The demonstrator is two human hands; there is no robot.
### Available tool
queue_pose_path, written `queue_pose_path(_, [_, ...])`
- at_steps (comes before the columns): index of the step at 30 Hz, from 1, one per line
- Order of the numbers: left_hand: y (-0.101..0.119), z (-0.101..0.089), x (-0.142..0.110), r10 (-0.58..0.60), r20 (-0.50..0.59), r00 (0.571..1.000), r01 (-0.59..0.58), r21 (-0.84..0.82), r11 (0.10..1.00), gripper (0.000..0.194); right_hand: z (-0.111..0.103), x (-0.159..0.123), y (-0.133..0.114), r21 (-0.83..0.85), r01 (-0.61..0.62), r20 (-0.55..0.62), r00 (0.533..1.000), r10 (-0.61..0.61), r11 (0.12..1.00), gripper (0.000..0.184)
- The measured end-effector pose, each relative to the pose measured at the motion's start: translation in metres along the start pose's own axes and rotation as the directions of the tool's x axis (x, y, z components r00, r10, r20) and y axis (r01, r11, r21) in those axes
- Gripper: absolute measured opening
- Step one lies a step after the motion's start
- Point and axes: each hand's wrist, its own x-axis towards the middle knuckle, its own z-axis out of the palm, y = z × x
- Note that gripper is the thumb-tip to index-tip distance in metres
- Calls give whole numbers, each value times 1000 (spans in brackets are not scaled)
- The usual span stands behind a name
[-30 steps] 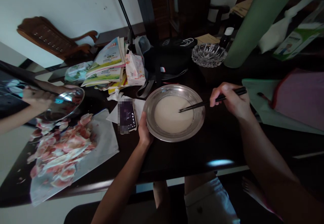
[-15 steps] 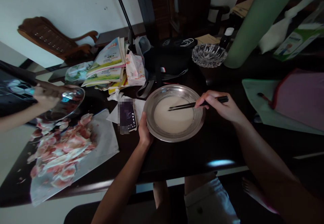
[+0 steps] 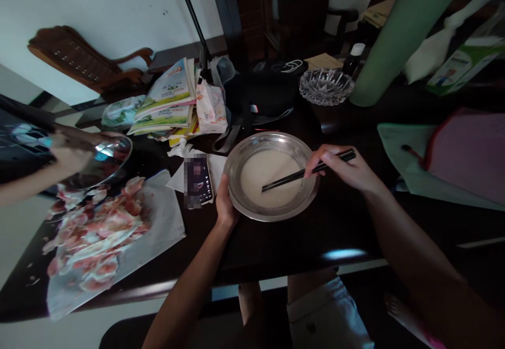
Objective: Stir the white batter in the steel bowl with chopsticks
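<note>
A wide metal basin [image 3: 248, 208] stands on the dark table in front of me, with a milky off-white liquid [image 3: 272, 172] in it. At its left side, my left hand [image 3: 226, 204] grips the rim, thumb up along the outer wall and the other fingers hidden beneath. My right hand [image 3: 339, 166] holds a pair of black chopsticks [image 3: 290, 179] over the basin's right edge. Their tips lie close together at the surface of the liquid, left of its middle.
Left of the basin, a phone [image 3: 200, 180] lies on white paper. A plastic sheet [image 3: 165, 207] bears pinkish peels [image 3: 114, 222]. Another person's hand [image 3: 69, 154] is at a second metal bowl [image 3: 114, 159]. Behind stand books [image 3: 165, 96], a tissue pack [image 3: 211, 107] and a glass bowl [image 3: 325, 88].
The chopstick tips have swung toward me through the liquid, and the two sticks now lie closer together. My left hand and the basin have stayed in place. The phone's screen picture differs.
</note>
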Motion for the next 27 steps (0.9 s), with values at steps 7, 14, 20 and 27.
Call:
queue_pose_path(7, [0, -1, 1, -12, -25, 1000, 12, -10, 1000, 30, 2, 3, 1, -124, -6, -113, 994, -8, 992, 40])
queue_pose_path(14, [1, 0, -1, -6, -18, 1000, 7, 7, 1000, 30, -17, -1, 1, 64, 58, -323, 946, -34, 996, 40])
queue_pose_path(20, [2, 1, -2, -23, -24, 999, 23, 18, 1000, 31, -6, -1, 2, 62, -7, -67, 998, 11, 998, 45])
queue_pose_path(27, [0, -3, 1, -6, -16, 1000, 6, 11, 1000, 30, 3, 2, 4, -140, -13, -38, 999, 8, 990, 36])
